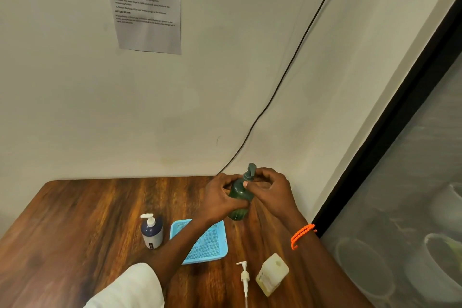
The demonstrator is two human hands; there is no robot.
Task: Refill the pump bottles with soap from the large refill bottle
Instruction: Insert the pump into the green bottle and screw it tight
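The left hand is wrapped around the body of a dark green plastic pump bottle, holding it upright above the far right part of the wooden table. The right hand has its fingers curled at the bottle's neck, pinching the collar under the green pump head. I'd guess it is twisting the pump, though whether on or off I cannot tell.

From the head view, a light blue perforated plastic tray lies at six o'clock from the green bottle. At nine o'clock from the tray stands a dark blue pump bottle with a white pump, closed. At five o'clock from the tray a loose white pump with its long tube lies beside a squarish pale yellow bottle, which stands open. So at least that one looks unfinished; fill levels are unclear.
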